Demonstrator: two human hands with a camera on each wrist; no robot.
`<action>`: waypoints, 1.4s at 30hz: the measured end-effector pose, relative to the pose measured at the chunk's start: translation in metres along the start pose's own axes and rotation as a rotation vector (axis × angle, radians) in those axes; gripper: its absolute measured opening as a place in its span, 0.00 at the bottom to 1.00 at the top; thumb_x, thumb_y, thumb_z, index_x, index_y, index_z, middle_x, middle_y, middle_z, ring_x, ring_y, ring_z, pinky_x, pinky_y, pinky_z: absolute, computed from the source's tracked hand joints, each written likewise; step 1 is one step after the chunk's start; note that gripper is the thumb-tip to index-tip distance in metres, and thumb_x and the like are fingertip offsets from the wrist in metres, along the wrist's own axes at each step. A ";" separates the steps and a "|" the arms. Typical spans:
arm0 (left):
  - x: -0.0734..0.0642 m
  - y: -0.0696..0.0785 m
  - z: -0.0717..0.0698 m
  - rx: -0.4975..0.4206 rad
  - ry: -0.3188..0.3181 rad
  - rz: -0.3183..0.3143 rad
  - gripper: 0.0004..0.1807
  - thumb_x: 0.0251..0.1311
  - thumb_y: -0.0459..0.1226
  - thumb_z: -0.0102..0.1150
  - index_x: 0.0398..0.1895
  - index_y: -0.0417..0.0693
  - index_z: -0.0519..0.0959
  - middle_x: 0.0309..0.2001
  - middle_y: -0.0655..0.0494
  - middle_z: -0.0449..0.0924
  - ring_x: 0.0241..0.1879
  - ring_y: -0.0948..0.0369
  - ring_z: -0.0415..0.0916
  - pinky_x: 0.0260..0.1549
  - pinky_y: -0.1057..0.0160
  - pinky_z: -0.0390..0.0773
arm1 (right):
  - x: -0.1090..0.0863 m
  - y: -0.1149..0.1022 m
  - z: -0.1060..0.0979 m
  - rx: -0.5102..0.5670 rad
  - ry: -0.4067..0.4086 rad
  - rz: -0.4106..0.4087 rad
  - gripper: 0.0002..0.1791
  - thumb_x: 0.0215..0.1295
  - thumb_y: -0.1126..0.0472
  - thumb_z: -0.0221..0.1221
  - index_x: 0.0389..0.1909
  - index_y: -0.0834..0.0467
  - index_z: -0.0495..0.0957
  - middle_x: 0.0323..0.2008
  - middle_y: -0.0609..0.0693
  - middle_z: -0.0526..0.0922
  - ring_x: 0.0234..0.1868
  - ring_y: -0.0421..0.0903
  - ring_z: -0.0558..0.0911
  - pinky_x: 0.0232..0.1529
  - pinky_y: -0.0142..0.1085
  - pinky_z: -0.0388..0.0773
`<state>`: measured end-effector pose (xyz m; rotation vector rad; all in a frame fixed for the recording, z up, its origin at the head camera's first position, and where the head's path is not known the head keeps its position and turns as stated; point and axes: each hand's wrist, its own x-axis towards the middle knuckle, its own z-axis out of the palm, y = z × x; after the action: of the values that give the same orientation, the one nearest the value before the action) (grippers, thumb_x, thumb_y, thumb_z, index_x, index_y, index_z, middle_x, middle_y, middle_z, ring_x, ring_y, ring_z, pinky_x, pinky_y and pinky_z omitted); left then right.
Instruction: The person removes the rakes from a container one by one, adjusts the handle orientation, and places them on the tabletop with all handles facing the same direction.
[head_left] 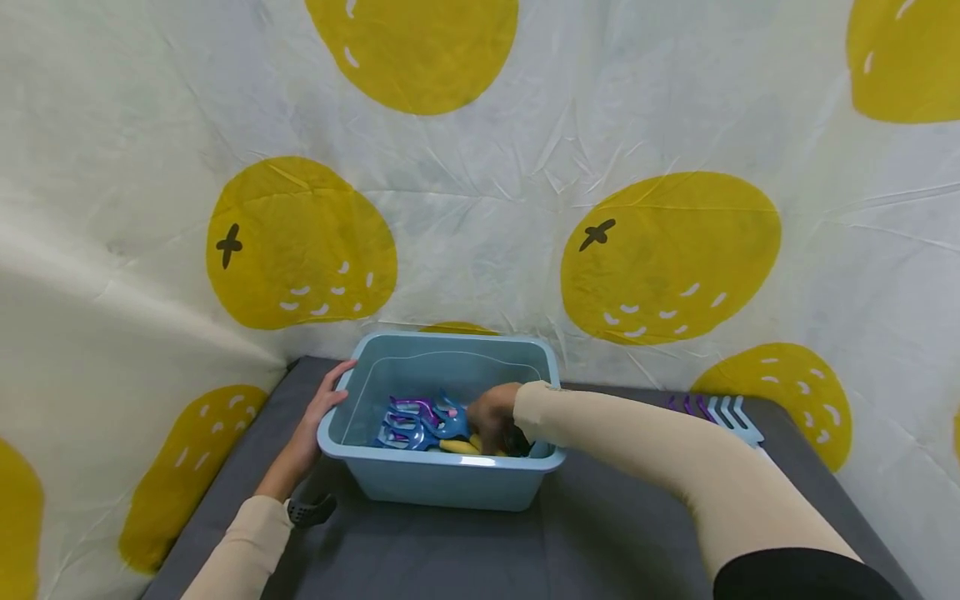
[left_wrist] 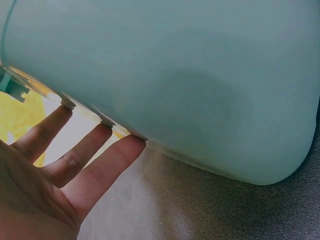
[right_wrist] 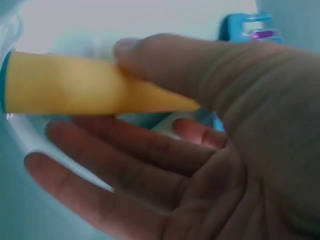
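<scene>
A light-blue plastic bin stands on the dark-grey table. My left hand is at its left side, fingertips on the outer wall in the left wrist view. Inside, my right hand reaches down among the contents. In the right wrist view its thumb lies over a yellow tapered piece, with fingers beneath, pinching it; the wide end has a teal edge. Yellow also shows beside that hand in the head view, next to several blue and purple plastic pieces. The hand hides the bin's right part.
At the table's back right lie a light-blue pronged piece like a small rake and purple prongs, partly behind my right forearm. A white cloth with yellow fruit shapes hangs behind and to the left of the table.
</scene>
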<state>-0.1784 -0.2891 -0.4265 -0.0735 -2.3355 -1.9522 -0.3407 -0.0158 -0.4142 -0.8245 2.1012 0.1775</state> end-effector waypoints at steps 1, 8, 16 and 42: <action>0.000 -0.001 0.000 -0.003 0.002 -0.001 0.31 0.78 0.49 0.35 0.82 0.61 0.51 0.81 0.49 0.40 0.73 0.41 0.47 0.69 0.29 0.51 | 0.007 0.002 0.002 -0.003 0.029 0.001 0.13 0.56 0.55 0.75 0.38 0.51 0.81 0.34 0.49 0.85 0.35 0.47 0.83 0.38 0.41 0.84; 0.002 -0.004 0.001 -0.001 0.012 -0.006 0.31 0.78 0.48 0.36 0.82 0.62 0.51 0.81 0.50 0.41 0.73 0.42 0.48 0.69 0.29 0.50 | 0.007 -0.006 0.004 0.010 0.131 -0.014 0.19 0.57 0.60 0.74 0.45 0.51 0.76 0.40 0.50 0.79 0.38 0.48 0.80 0.38 0.42 0.83; 0.004 -0.004 0.001 0.014 0.012 0.001 0.31 0.77 0.49 0.36 0.81 0.63 0.51 0.81 0.52 0.41 0.74 0.41 0.47 0.69 0.28 0.48 | -0.033 -0.015 0.001 0.156 0.132 -0.107 0.21 0.63 0.62 0.70 0.52 0.52 0.72 0.41 0.51 0.76 0.28 0.45 0.81 0.26 0.35 0.81; 0.001 -0.001 0.008 0.001 0.024 -0.018 0.32 0.77 0.50 0.35 0.82 0.63 0.50 0.80 0.49 0.41 0.71 0.41 0.50 0.68 0.31 0.53 | -0.162 0.042 -0.069 0.261 0.349 -0.352 0.25 0.67 0.52 0.69 0.59 0.54 0.71 0.33 0.54 0.87 0.29 0.53 0.87 0.27 0.46 0.85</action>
<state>-0.1802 -0.2817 -0.4285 -0.0287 -2.3306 -1.9484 -0.3435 0.0690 -0.2542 -1.1064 2.1899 -0.4487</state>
